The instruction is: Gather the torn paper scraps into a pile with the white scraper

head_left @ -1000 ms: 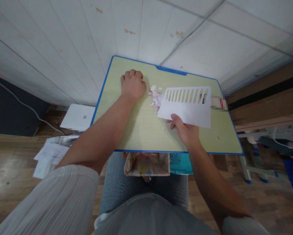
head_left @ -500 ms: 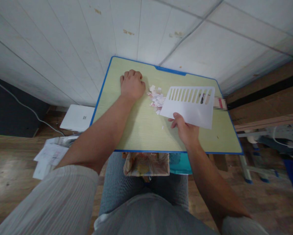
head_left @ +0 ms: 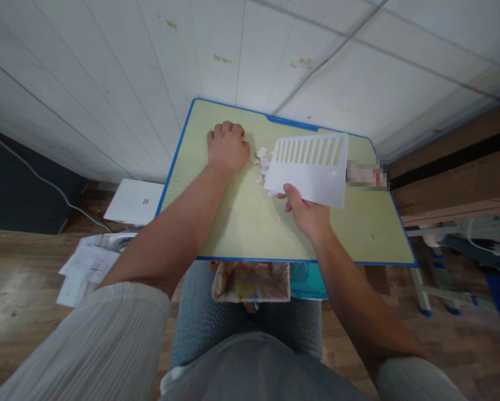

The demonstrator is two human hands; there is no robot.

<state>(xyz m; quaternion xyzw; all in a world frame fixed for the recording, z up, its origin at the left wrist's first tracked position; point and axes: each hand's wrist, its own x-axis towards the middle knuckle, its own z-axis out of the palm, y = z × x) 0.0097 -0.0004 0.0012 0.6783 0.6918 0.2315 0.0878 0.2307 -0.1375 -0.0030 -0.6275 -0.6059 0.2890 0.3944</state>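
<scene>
My right hand [head_left: 310, 216] grips a thin white panel with a row of slots [head_left: 304, 177] by its near edge, thumb on top. The panel is tilted above the table, and its left side hangs over a small heap of torn paper scraps [head_left: 261, 159], hiding part of it. To the left of that heap, my left hand [head_left: 228, 147] rests palm down on the tabletop, closed with its fingers curled under. Whatever lies beneath those fingers is hidden. Both hands are over a pale yellow-green table with a blue rim [head_left: 241, 223].
A blurred flat item [head_left: 367, 175] lies at the table's right edge. Below the front edge are a patterned open box [head_left: 252, 287] and a turquoise bin [head_left: 308, 281]. A white box [head_left: 132, 200] and papers [head_left: 88, 264] sit at left. A wall [head_left: 216, 50] stands behind.
My right hand has moved the slotted panel left and slightly away from me, covering more of the paper scraps. My left hand stays in its place on the table.
</scene>
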